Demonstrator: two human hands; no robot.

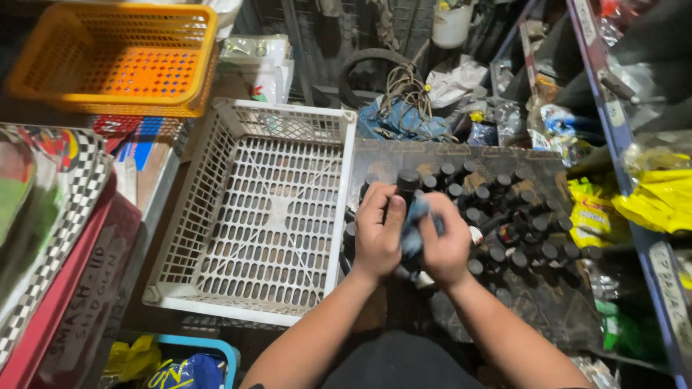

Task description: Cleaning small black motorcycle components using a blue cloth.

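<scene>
Our left hand (376, 234) is closed around a dark bottle (407, 184). Our right hand (447, 245) pinches a blue cloth (416, 227) against it, beside the white crate (252, 216)

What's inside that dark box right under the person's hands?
The dark box holds many small dark bottles with black caps. The left hand grips one bottle while the right hand presses a blue cloth against it. Whatever lies beneath the hands is hidden.

One head-worn camera looks steeply down (from close above) onto a white crate (259, 216) and cluttered floor.
</scene>
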